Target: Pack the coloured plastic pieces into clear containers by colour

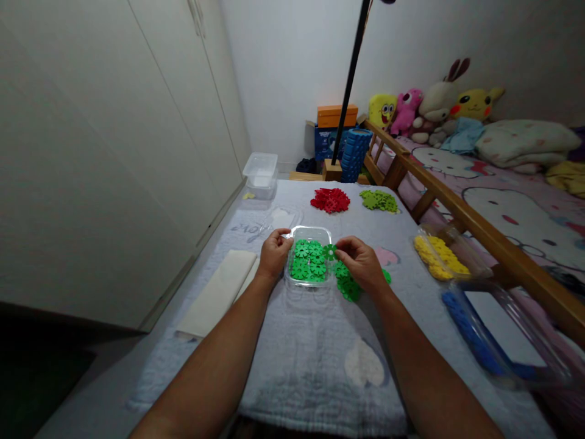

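A clear plastic box [309, 232] sits on the grey blanket [315, 341] and holds several dark green snowflake-shaped pieces [308, 263]. My left hand [273, 255] grips the box's left rim, fingers curled. My right hand [361, 261] pinches one dark green piece [329, 251] over the box's right edge. A small heap of loose dark green pieces [350, 286] lies on the blanket under and beside my right hand.
Farther back lie a red pile [330, 200] and a light green pile [379, 200]. A clear lid [280, 217] and another clear tub [261, 174] are at the back left. Boxes of yellow pieces [439, 256] and blue pieces [475, 335] stand right, by a wooden bed rail [475, 228].
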Available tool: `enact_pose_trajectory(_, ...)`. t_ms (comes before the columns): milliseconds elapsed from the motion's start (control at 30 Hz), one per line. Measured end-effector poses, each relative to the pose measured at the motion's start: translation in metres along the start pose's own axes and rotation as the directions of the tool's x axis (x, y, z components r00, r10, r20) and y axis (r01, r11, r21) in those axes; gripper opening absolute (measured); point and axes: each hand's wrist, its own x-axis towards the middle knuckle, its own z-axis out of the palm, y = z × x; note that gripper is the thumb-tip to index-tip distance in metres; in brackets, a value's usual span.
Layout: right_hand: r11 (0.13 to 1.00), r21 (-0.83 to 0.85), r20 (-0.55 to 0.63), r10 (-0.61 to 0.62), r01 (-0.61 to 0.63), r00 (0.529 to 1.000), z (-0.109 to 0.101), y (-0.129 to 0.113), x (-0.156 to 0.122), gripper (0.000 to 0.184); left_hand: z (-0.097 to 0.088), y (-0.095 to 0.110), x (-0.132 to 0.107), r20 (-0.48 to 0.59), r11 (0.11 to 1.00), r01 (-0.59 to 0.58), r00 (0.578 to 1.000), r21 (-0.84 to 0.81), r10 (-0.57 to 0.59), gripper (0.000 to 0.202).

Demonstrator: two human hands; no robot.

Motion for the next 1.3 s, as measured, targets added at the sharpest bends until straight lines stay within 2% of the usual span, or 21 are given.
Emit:
enact_pose_trajectory(200, 0.995, -0.086, -0.044, -0.058, 0.054, 0.997, 0.01, -0.003, -0.001, 0.013, 0.0, -0.002, 0.0, -0.003, 1.0, -0.012, 1.0, 0.003, 0.012, 0.036)
enact_pose_trajectory(367, 0.973, -0.173, -0.078, -0.167, 0.152, 0.983, 0.014, -0.003, 0.001, 0.012, 0.0, -0.004, 0.001, -0.009, 1.0, -0.01, 1.0, 0.01, 0.01, 0.037)
enact_pose_trajectory(467, 0.949, -0.239, -0.106, -0.238, 0.208, 0.965, 0.008, -0.001, 0.002, 0.016, 0.0, -0.005, 0.002, -0.007, 1.0, -0.007, 1.0, 0.01, 0.007, 0.038)
enact_pose_trajectory(600, 0.911, -0.353, -0.172, -0.285, 0.212, 0.943, -0.013, 0.01, 0.008, 0.017, 0.0, -0.005, 0.002, -0.013, 1.0, -0.009, 1.0, 0.012, 0.009, 0.038)
enact_pose_trajectory(733, 0.854, -0.512, -0.17, -0.209, 0.095, 0.963, -0.042, 0.03, 0.015, 0.017, 0.0, -0.005, 0.001, -0.015, 1.0, -0.009, 1.0, 0.015, 0.009, 0.038)
enact_pose_trajectory(867, 0.771, -0.637, -0.052, -0.073, 0.023, 0.996, -0.057, 0.047, 0.018, 0.016, 0.0, -0.003, 0.001, -0.006, 1.0, -0.008, 1.0, 0.006, 0.008, 0.038)
enact_pose_trajectory(1000, 0.709, -0.705, 0.049, 0.01, 0.028, 0.999, -0.05, 0.053, 0.013, 0.018, 0.0, -0.002, 0.0, 0.001, 1.0, -0.004, 1.0, -0.002, 0.004, 0.038)
enact_pose_trajectory(1133, 0.679, -0.733, 0.09, 0.047, 0.035, 0.995, -0.039, 0.049, 0.008, 0.017, 0.0, -0.004, 0.0, 0.0, 1.0, -0.01, 1.0, -0.007, 0.01, 0.037)
enact_pose_trajectory(1233, 0.7, -0.714, 0.084, 0.064, 0.015, 0.994, -0.039, 0.045, 0.008, 0.016, 0.0, -0.005, 0.001, -0.005, 1.0, -0.01, 1.0, -0.012, 0.01, 0.037)
enact_pose_trajectory(1300, 0.745, -0.667, 0.083, 0.058, 0.013, 0.995, -0.04, 0.042, 0.01, 0.012, 0.0, -0.005, 0.001, -0.007, 1.0, -0.006, 1.0, -0.012, 0.006, 0.038)
